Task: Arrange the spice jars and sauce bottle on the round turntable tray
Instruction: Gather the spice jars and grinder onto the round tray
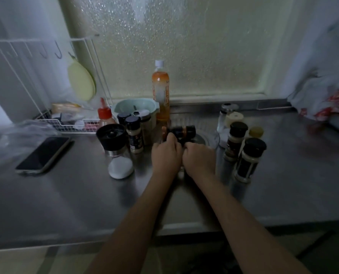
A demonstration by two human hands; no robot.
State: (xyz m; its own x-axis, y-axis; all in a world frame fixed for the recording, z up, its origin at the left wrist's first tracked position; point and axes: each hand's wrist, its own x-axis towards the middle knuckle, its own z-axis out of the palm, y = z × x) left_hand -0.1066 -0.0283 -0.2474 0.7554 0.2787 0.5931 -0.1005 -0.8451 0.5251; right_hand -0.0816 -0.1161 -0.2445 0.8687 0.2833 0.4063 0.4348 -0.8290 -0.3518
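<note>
On the steel tabletop [65, 194], the left hand [165, 155] curls its fingers round a dark spice jar with an orange band [181, 131], held tipped on its side above the round metal turntable tray [201, 138]. The right hand [199, 160] is fisted beside it; whether it grips anything cannot be told. A tall clear bottle of orange sauce [160, 89] stands behind. A pale green bowl [135, 107] holds a dark-handled utensil. Two black-capped jars of pale powder [243, 155] stand right of the tray
</note>
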